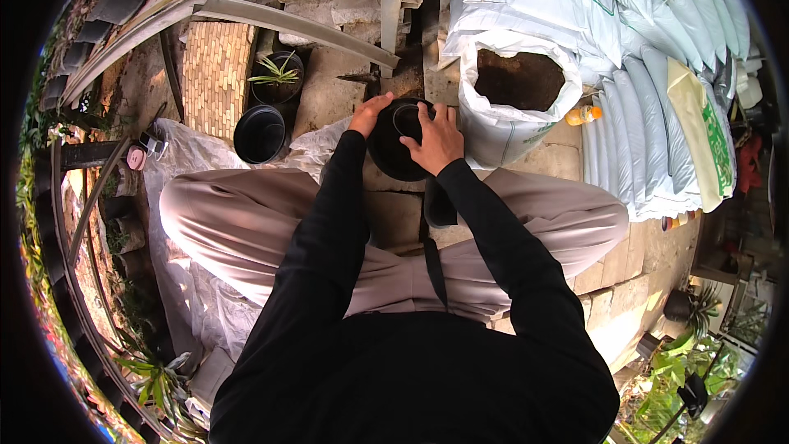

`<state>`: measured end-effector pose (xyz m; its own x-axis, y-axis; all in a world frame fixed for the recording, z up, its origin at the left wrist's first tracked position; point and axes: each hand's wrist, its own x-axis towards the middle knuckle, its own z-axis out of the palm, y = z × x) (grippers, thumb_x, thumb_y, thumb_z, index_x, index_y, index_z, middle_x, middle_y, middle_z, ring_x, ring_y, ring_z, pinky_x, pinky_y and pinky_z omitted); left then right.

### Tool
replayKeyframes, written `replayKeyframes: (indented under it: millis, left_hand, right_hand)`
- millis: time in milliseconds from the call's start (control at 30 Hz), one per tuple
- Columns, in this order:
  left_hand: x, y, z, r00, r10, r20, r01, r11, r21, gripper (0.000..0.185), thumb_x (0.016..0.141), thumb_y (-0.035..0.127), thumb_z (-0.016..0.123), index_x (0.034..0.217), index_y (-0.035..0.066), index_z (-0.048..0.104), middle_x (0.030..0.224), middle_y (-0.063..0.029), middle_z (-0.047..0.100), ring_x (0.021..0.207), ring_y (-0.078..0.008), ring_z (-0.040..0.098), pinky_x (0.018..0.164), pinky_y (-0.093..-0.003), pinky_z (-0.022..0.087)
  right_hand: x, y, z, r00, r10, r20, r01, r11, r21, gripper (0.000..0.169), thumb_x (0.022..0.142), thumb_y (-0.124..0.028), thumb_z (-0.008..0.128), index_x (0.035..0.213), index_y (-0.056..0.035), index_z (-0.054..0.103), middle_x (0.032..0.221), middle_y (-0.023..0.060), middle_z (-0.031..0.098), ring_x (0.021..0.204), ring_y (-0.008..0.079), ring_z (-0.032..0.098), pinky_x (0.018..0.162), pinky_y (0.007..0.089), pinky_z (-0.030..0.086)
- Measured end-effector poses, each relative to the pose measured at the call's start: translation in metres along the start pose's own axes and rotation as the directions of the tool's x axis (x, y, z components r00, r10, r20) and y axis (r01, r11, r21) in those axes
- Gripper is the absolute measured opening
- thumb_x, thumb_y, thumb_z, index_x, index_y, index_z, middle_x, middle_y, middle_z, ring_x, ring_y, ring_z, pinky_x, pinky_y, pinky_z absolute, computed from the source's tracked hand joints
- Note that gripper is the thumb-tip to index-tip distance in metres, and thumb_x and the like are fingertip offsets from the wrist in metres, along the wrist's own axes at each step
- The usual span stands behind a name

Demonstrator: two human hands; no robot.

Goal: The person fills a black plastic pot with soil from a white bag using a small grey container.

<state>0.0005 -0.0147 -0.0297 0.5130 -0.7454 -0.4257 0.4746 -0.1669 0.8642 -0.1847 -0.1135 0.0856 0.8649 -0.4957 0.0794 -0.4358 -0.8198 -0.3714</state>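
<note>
A black plastic plant pot (388,154) stands between my knees. My left hand (368,116) rests against its upper left rim, fingers extended. My right hand (439,139) reaches over the right side, its fingers and thumb spread on a smaller black round container (407,122) inside the pot; whether it grips this cannot be told. To the left are a black pot (260,134) whose inside looks dark and a potted plant with striped leaves (275,71). On the right stands an open white sack (518,135) with dark soil (519,79) in it.
Filled white sacks (641,135) are stacked at the right, with a small orange-capped bottle (582,115) near them. A tiled slab (216,77) and a metal bar (296,24) lie ahead on the left. Crumpled plastic sheeting (197,148) covers paving at the left. Another dark pot (439,205) is partly hidden below my right forearm.
</note>
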Motion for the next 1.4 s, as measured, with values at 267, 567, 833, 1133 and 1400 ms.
replayKeyframes:
  millis: [267,567,833,1133,1400]
  left_hand:
    - [-0.004,0.004,0.009,0.997,0.060,-0.048,-0.062,0.997,-0.045,0.056,0.093,0.049,0.075,0.122,0.001,0.072,0.119,-0.0074,0.072,0.110,-0.0177,0.064,0.098,-0.0318,0.046]
    - [-0.006,0.001,0.008,0.995,0.088,-0.057,-0.092,0.994,-0.067,0.047,0.094,0.045,0.076,0.113,0.002,0.074,0.111,-0.0051,0.072,0.107,-0.0165,0.064,0.096,-0.0314,0.047]
    - [-0.008,0.001,0.008,0.989,0.109,-0.096,-0.114,0.993,-0.044,0.046,0.094,0.044,0.075,0.111,0.001,0.076,0.105,-0.0066,0.074,0.099,-0.0166,0.066,0.091,-0.0338,0.050]
    - [-0.001,0.000,0.009,0.949,0.257,-0.184,-0.231,0.961,0.151,0.047,0.093,0.045,0.078,0.108,0.000,0.078,0.101,-0.0062,0.075,0.096,-0.0146,0.067,0.086,-0.0340,0.053]
    - [-0.009,-0.002,0.008,0.962,0.241,-0.127,-0.234,0.970,0.063,0.036,0.097,0.037,0.075,0.107,0.003,0.079,0.100,-0.0035,0.076,0.096,-0.0125,0.068,0.087,-0.0305,0.053]
  right_hand:
    - [-0.005,0.003,-0.003,0.992,0.014,0.124,-0.001,0.995,-0.103,0.080,0.085,-0.047,0.079,0.145,-0.0033,0.051,0.120,0.0194,0.053,0.116,0.0391,0.051,0.086,0.0484,0.055]
    - [-0.012,-0.012,0.004,0.975,-0.052,0.215,0.054,0.999,-0.006,0.086,0.083,-0.042,0.082,0.151,-0.0062,0.044,0.120,0.0198,0.053,0.117,0.0386,0.052,0.087,0.0451,0.056]
    - [-0.015,-0.018,-0.004,0.980,-0.063,0.189,0.046,0.995,0.091,0.089,0.085,-0.048,0.079,0.156,-0.0117,0.039,0.127,0.0224,0.052,0.116,0.0409,0.058,0.092,0.0465,0.055]
    - [0.000,-0.029,-0.001,0.913,0.037,0.406,-0.049,0.999,0.021,0.100,0.080,-0.050,0.084,0.160,-0.0161,0.034,0.136,0.0253,0.051,0.124,0.0445,0.059,0.100,0.0489,0.053]
    - [0.013,-0.021,-0.019,0.910,0.064,0.409,-0.082,0.996,0.026,0.101,0.078,-0.048,0.086,0.159,-0.0174,0.034,0.145,0.0248,0.049,0.123,0.0423,0.062,0.101,0.0485,0.053]
